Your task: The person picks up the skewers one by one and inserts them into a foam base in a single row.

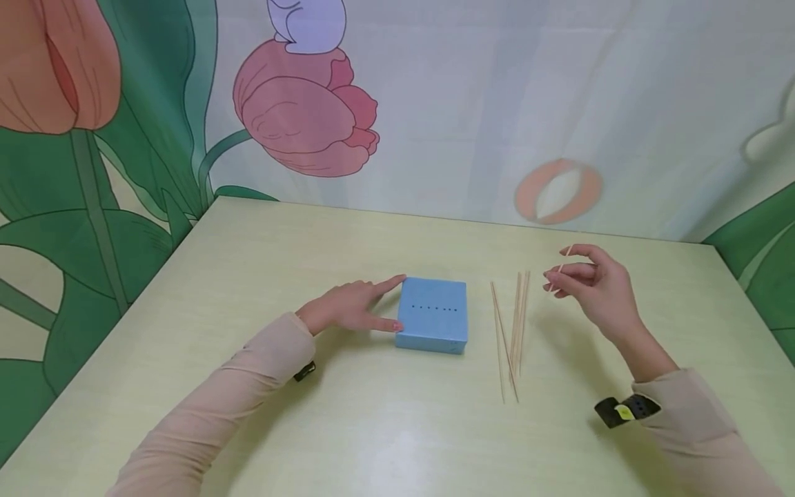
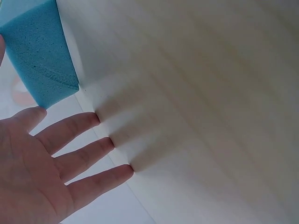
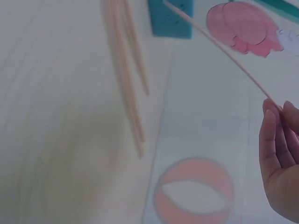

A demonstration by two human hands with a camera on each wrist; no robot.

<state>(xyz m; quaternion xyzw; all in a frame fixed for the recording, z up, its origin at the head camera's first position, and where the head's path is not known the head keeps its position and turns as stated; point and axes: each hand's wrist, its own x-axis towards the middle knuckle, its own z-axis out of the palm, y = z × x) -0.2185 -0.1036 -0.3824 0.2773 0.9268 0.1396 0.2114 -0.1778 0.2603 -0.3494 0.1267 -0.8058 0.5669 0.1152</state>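
Observation:
A blue foam block (image 1: pixel 433 317) with a row of small dark holes along its top lies on the table. At its left side is my left hand (image 1: pixel 357 304), its straight index finger and thumb touching the block near two corners. In the left wrist view, the other fingers of that hand (image 2: pixel 77 161) are spread, tips toward the tabletop. My right hand (image 1: pixel 593 286) is raised to the right and pinches a thin wooden skewer (image 3: pixel 224 51) between thumb and fingers. Several more skewers (image 1: pixel 518 324) lie loosely between the block and the right hand.
The pale wooden table (image 1: pixel 348 428) extends around the block. Behind its far edge hangs a light cloth (image 1: pixel 472 110) printed with flowers and leaves. Each wrist carries a dark strap, with the right one (image 1: pixel 626 411) showing a yellow-green mark.

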